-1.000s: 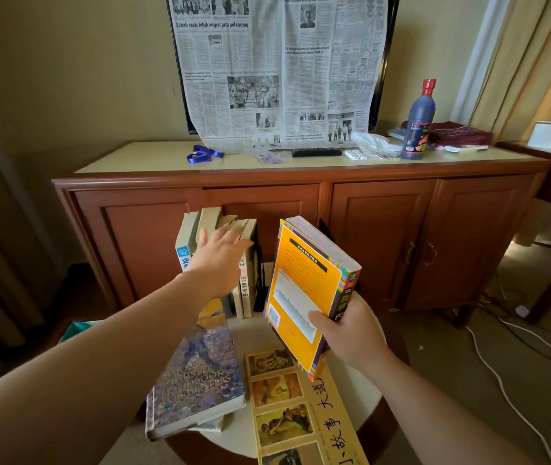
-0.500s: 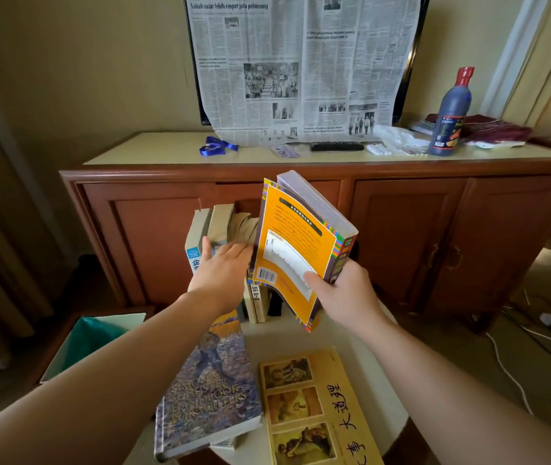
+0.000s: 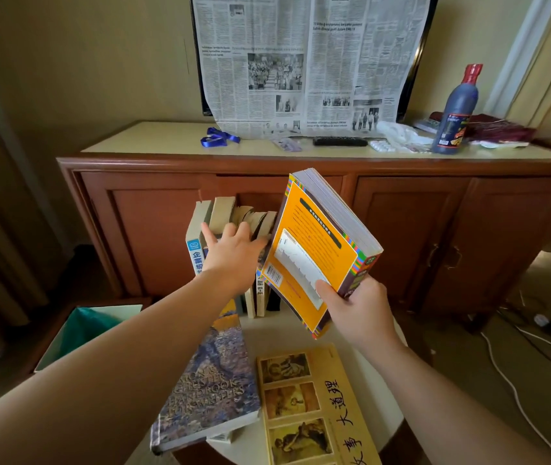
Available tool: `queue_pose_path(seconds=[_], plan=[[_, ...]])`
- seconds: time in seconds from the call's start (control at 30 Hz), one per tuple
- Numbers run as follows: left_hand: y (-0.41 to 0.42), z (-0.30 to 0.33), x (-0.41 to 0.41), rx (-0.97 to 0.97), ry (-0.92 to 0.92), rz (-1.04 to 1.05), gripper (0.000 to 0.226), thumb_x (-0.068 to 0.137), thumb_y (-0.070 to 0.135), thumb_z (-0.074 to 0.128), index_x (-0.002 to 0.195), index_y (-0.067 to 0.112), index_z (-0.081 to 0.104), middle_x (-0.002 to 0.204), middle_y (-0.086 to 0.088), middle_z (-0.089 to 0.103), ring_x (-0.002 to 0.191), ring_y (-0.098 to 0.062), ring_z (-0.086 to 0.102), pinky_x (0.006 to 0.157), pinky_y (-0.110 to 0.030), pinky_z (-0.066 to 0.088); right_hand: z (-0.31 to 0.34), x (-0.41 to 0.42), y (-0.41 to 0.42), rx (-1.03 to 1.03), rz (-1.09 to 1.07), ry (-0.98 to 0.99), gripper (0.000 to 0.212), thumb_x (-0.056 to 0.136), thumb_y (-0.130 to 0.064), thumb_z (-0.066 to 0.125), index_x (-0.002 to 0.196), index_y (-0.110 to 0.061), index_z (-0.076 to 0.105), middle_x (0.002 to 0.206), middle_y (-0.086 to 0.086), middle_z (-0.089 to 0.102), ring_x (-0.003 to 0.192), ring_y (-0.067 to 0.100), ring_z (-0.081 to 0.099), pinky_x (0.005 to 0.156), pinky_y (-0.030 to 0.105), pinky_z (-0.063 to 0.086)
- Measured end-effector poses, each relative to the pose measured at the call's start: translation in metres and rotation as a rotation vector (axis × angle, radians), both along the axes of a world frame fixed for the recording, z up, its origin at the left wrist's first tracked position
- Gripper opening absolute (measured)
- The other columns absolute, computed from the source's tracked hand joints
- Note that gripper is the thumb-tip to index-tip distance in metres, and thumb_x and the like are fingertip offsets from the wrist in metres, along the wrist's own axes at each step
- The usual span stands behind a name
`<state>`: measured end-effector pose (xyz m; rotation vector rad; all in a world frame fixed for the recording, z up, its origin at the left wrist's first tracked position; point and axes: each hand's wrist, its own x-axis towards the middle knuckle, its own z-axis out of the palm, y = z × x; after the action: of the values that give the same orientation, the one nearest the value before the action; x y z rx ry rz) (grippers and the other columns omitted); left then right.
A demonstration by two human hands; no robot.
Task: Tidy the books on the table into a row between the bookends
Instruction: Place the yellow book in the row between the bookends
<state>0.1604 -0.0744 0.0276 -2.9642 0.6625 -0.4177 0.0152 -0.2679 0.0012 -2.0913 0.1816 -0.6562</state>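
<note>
Books are being lined up at the far edge of a round cream-topped table (image 3: 301, 327), and the job is looking roughly half done. Several cream-paged paperbacks, the standing row (image 3: 230, 226), are already upright in front of a brown wooden sideboard (image 3: 153, 223); a dark upright piece at the row's right end may be a bookend, though it is too hidden to tell.

The left hand (image 3: 233, 260) is lying flat against the row's spines, fingers straight and spread, bracing the books and gripping nothing. The right hand (image 3: 358, 310) is holding a thick orange-covered paperback with a multicoloured striped border (image 3: 314, 256) by its lower corner, thumb on the cover and fingers curled behind; the book is hanging tilted in the air just right of the row, apparently waiting for a gap.

Two volumes are lying flat nearer the camera and look unfiled: a blue-purple painted-cover writers' handbook (image 3: 213, 391), and beside it a yellow book with sepia picture panels and black Chinese lettering (image 3: 317, 411). A smaller book seems to be lying under the handbook.
</note>
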Motion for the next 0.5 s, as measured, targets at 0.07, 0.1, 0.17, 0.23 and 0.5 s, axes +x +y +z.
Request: queue_pose_path(seconds=[0.07, 0.1, 0.17, 0.23, 0.5], plan=[[-0.004, 0.005, -0.003, 0.054, -0.031, -0.006, 0.084, 0.082, 0.009, 0.071, 0.154, 0.034, 0.035, 0.135, -0.006, 0.038, 0.132, -0.033, 0.035, 0.118, -0.077, 0.004, -0.001, -0.002, 0.001, 0.016, -0.009, -0.017, 0.026, 0.092, -0.030, 0.077, 0.074, -0.018, 0.062, 0.072, -0.013, 0.071, 0.066, 0.001, 0.071, 0.054, 0.033, 0.061], [-0.004, 0.007, -0.004, 0.072, -0.044, -0.018, 0.078, 0.081, 0.008, 0.073, 0.150, 0.031, 0.042, 0.136, -0.006, 0.039, 0.132, -0.032, 0.037, 0.120, -0.074, 0.004, -0.001, -0.002, 0.001, 0.024, -0.010, -0.024, 0.027, 0.092, -0.030, 0.077, 0.073, -0.017, 0.062, 0.069, -0.012, 0.071, 0.064, 0.003, 0.071, 0.053, 0.034, 0.061], [-0.002, 0.007, -0.005, 0.103, -0.066, -0.047, 0.064, 0.082, 0.009, 0.072, 0.140, 0.028, 0.053, 0.136, -0.005, 0.042, 0.131, -0.030, 0.040, 0.124, -0.066, 0.006, -0.002, -0.004, 0.002, 0.027, -0.014, -0.037, 0.030, 0.091, -0.030, 0.077, 0.070, -0.019, 0.059, 0.064, -0.012, 0.069, 0.060, 0.004, 0.070, 0.049, 0.031, 0.059], [0.002, 0.002, -0.004, 0.095, -0.075, -0.059, 0.060, 0.083, 0.008, 0.068, 0.138, 0.028, 0.055, 0.133, -0.004, 0.043, 0.129, -0.029, 0.041, 0.126, -0.063, 0.007, -0.003, -0.007, 0.000, 0.016, -0.017, -0.058, 0.032, 0.091, -0.028, 0.077, 0.067, -0.022, 0.057, 0.064, -0.014, 0.068, 0.060, 0.003, 0.070, 0.048, 0.027, 0.057], [0.007, -0.016, -0.021, -0.072, 0.031, -0.034, 0.071, 0.091, 0.031, 0.062, 0.156, 0.029, 0.034, 0.153, -0.005, 0.036, 0.145, -0.030, 0.032, 0.126, -0.066, -0.001, -0.026, -0.026, -0.035, -0.140, -0.073, -0.075, 0.026, 0.091, -0.022, 0.078, 0.073, -0.011, 0.062, 0.071, -0.006, 0.071, 0.058, 0.004, 0.067, 0.046, 0.021, 0.053]])
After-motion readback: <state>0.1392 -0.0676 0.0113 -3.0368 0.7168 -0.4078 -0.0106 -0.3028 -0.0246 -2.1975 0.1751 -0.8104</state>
